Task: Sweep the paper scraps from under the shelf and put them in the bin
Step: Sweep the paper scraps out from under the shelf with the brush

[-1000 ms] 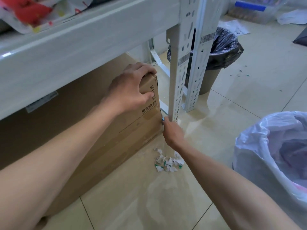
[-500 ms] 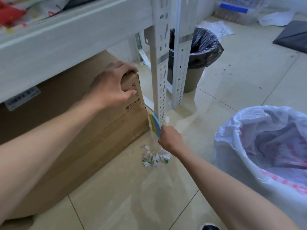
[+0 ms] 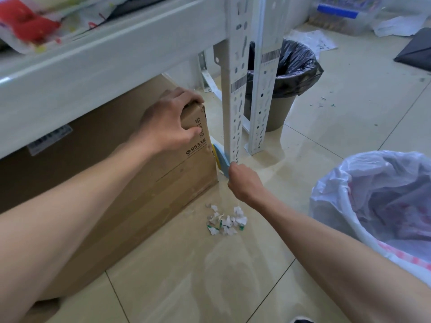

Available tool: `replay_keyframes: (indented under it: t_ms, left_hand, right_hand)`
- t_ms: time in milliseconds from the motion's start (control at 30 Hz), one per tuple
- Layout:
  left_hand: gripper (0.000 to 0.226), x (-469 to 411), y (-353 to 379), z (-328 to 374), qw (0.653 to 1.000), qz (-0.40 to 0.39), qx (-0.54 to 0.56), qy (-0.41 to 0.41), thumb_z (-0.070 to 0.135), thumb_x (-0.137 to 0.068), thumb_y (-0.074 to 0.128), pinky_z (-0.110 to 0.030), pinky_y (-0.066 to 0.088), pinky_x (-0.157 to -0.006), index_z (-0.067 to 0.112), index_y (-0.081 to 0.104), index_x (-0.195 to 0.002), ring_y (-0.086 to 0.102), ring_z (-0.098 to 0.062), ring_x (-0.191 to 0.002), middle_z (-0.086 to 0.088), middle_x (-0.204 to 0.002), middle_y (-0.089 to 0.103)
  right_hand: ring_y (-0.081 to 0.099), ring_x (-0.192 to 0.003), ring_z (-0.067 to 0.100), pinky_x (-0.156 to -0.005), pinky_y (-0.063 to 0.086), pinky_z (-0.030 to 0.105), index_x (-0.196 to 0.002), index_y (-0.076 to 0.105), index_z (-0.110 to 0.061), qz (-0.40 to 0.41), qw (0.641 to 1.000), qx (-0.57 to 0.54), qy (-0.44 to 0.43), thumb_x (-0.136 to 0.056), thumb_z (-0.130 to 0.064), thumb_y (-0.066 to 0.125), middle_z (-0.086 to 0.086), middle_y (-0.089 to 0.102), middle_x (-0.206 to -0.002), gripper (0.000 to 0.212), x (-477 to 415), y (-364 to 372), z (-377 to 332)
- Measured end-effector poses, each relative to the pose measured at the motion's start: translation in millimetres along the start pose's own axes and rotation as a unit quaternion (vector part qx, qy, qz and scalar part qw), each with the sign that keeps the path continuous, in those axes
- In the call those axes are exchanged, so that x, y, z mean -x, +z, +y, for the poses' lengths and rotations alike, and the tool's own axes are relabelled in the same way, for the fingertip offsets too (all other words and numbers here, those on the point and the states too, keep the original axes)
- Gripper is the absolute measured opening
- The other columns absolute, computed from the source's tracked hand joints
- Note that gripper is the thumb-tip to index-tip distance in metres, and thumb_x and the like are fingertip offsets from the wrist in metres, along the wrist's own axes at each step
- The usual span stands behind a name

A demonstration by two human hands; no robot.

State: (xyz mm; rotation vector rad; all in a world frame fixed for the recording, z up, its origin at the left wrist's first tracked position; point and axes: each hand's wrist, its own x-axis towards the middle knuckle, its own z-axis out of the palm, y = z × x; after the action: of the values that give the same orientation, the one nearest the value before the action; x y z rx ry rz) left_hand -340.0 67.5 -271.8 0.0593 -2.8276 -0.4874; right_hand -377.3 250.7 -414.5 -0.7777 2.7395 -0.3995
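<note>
A small pile of white and green paper scraps (image 3: 226,220) lies on the tiled floor just in front of the shelf. My left hand (image 3: 166,123) grips the top corner of a big cardboard box (image 3: 130,183) that sits under the shelf (image 3: 98,57). My right hand (image 3: 243,183) is closed around a blue and yellow tool (image 3: 221,157), which sticks into the gap between the box and the shelf's upright post (image 3: 234,94). Its lower end is hidden. A bin with a white bag (image 3: 373,201) stands at the right.
Behind the posts stands a second bin (image 3: 286,85) lined with a black bag. A few tiny scraps (image 3: 323,103) lie on the floor beyond it. Papers, a plastic container (image 3: 340,15) and a dark sheet (image 3: 417,50) lie at the back right.
My right hand has drawn back from the foot of the post, and the blue and yellow tool now shows in the gap. My left hand stays on the box corner.
</note>
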Motion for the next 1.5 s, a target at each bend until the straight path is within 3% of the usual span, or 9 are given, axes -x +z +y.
replay_keyframes:
  t_ms: [233, 367, 433, 567, 667, 833, 933, 1233, 1500]
  left_hand:
    - [0.054, -1.4, 2.0, -3.1, 1.000, 0.004, -0.003, 0.004, 0.030, -0.073, 0.079, -0.034, 0.047, -0.091, 0.032, 0.056, -0.123, 0.049, -0.012, -0.115, 0.013, -0.126, 0.055]
    - [0.054, -1.1, 2.3, -3.2, 1.000, 0.005, 0.000, -0.003, 0.029, -0.074, 0.078, -0.031, 0.046, -0.088, 0.033, 0.055, -0.123, 0.048, -0.010, -0.115, 0.015, -0.125, 0.054]
    - [0.053, -0.4, 1.7, -1.4, 1.000, 0.003, 0.000, -0.002, 0.029, -0.075, 0.077, -0.029, 0.045, -0.086, 0.033, 0.055, -0.123, 0.048, -0.010, -0.114, 0.016, -0.125, 0.054]
    - [0.053, 0.9, 0.4, -1.5, 1.000, 0.003, 0.001, -0.001, 0.030, -0.076, 0.077, -0.027, 0.043, -0.083, 0.033, 0.055, -0.124, 0.048, -0.010, -0.114, 0.017, -0.125, 0.054]
    - [0.053, 0.0, 1.0, 0.1, 1.000, 0.004, 0.007, 0.005, 0.029, -0.076, 0.077, -0.026, 0.043, -0.083, 0.032, 0.055, -0.125, 0.047, -0.008, -0.115, 0.017, -0.125, 0.054]
    - [0.052, 0.3, 1.5, -4.2, 1.000, 0.010, 0.009, 0.014, 0.029, -0.078, 0.076, -0.024, 0.039, -0.083, 0.031, 0.055, -0.125, 0.045, -0.007, -0.119, 0.018, -0.128, 0.053]
    - [0.052, -0.4, 2.9, -6.4, 1.000, 0.012, 0.014, 0.019, 0.029, -0.077, 0.075, -0.025, 0.042, -0.085, 0.031, 0.055, -0.125, 0.046, -0.008, -0.120, 0.016, -0.128, 0.053]
    - [0.053, -0.8, 3.4, -10.6, 0.999, 0.016, 0.014, 0.030, 0.028, -0.076, 0.074, -0.026, 0.043, -0.085, 0.029, 0.056, -0.125, 0.046, -0.011, -0.120, 0.013, -0.130, 0.054]
    - [0.054, -0.6, 2.0, -8.4, 0.999, 0.011, 0.026, 0.015, 0.027, -0.074, 0.073, -0.029, 0.046, -0.089, 0.030, 0.057, -0.125, 0.048, -0.011, -0.119, 0.012, -0.128, 0.056]
  right_hand:
    - [0.063, -0.094, 0.036, -0.074, 0.051, 0.039, -0.115, 0.057, -0.001, -0.024, 0.999, 0.029, 0.011, -0.090, -0.002, 0.046, 0.018, 0.063, -0.108, 0.027, -6.2, 15.1, -6.9]
    - [0.057, -0.074, 0.032, -0.063, 0.048, 0.036, -0.111, 0.056, 0.000, -0.054, 0.998, 0.015, 0.029, -0.086, 0.003, 0.047, 0.010, 0.055, -0.082, 0.027, 16.7, 33.0, -12.9]
    - [0.052, -0.071, 0.031, -0.060, 0.042, 0.035, -0.103, 0.054, -0.003, -0.074, 0.996, 0.001, 0.046, -0.086, 0.001, 0.047, 0.005, 0.042, -0.071, 0.019, 25.8, 39.5, -15.9]
    - [0.052, -0.068, 0.032, -0.058, 0.043, 0.034, -0.081, 0.047, -0.006, -0.050, 0.996, -0.032, 0.065, -0.083, -0.004, 0.047, 0.005, 0.044, -0.068, 0.003, 34.2, 36.2, -23.6]
    - [0.047, -0.066, 0.032, -0.057, 0.035, 0.033, -0.084, 0.050, -0.004, 0.003, 0.997, -0.040, 0.070, -0.084, -0.003, 0.046, 0.009, 0.047, -0.073, 0.004, 32.7, 27.4, -26.5]
    - [0.058, -0.072, 0.036, -0.057, 0.042, 0.037, -0.094, 0.054, 0.000, 0.053, 0.998, -0.004, 0.045, -0.086, 0.004, 0.042, 0.019, 0.062, -0.088, 0.015, 7.9, 31.6, -30.6]
    - [0.057, -0.066, 0.034, -0.057, 0.051, 0.040, -0.096, 0.056, 0.003, 0.049, 0.997, 0.001, 0.053, -0.086, 0.006, 0.042, 0.021, 0.064, -0.089, 0.017, -4.7, 43.3, -32.1]
    - [0.051, -0.064, 0.033, -0.054, 0.042, 0.035, -0.080, 0.052, -0.001, -0.004, 0.996, -0.023, 0.081, -0.080, 0.001, 0.049, 0.015, 0.055, -0.077, 0.004, 9.2, 58.7, -29.9]
    - [0.044, -0.052, 0.032, -0.049, 0.032, 0.032, -0.063, 0.054, 0.007, 0.011, 0.984, -0.153, 0.089, -0.091, -0.011, 0.049, 0.011, 0.046, -0.052, 0.033, 37.2, 40.7, 2.9]
